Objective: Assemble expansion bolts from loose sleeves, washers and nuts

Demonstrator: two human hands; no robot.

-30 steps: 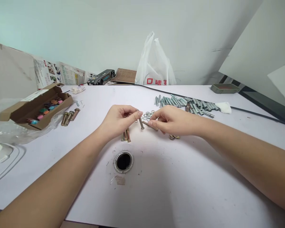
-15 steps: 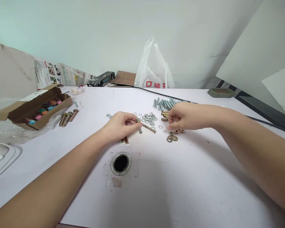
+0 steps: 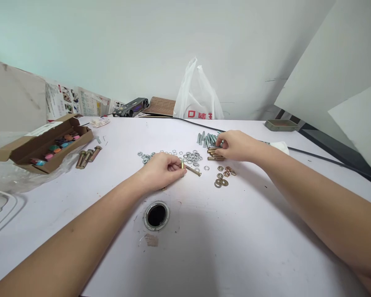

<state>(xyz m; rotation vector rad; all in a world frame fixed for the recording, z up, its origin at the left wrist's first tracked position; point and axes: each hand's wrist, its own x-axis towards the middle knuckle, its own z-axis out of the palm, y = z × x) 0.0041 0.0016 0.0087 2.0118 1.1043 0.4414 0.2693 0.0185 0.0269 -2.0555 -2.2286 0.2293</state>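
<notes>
Head view shows two bare hands over a white table (image 3: 250,247). What does the left hand (image 3: 165,171) have?

"A small bolt (image 3: 182,165), pinched between thumb and fingertips. The grip is closed on it, and the fingers hide much of it. It looks about upright."

"And just beside that?"

"A long bolt (image 3: 194,170) lies on the table at three o'clock from the left hand. Loose washers (image 3: 191,157) spread at two o'clock, and silver nuts (image 3: 144,159) gather at ten."

"Where is the right hand (image 3: 230,146)?"

"Farther off, at two o'clock from the left hand. Its fingers are curled, the tips at a pile of brass tubes (image 3: 214,152) on its nine o'clock side. I can't tell whether they have hold of one; the hand covers part of the pile."

"What else is near it?"

"Silver rods (image 3: 209,139) between nine and ten o'clock, just past the tubes. Brass nuts (image 3: 227,173) sit at six, with large washers (image 3: 221,182) at seven o'clock from them."

"And farther out?"

"A metal collar (image 3: 145,216) circles a dark hole in the table at six o'clock from the left hand. Three thick bolts (image 3: 87,157) lie at nine, and beyond them an open cardboard box (image 3: 64,156) holds coloured bits (image 3: 53,147). A white plastic bag (image 3: 199,99) stands at eleven o'clock from the right hand, a grey tray (image 3: 281,127) at two."
</notes>
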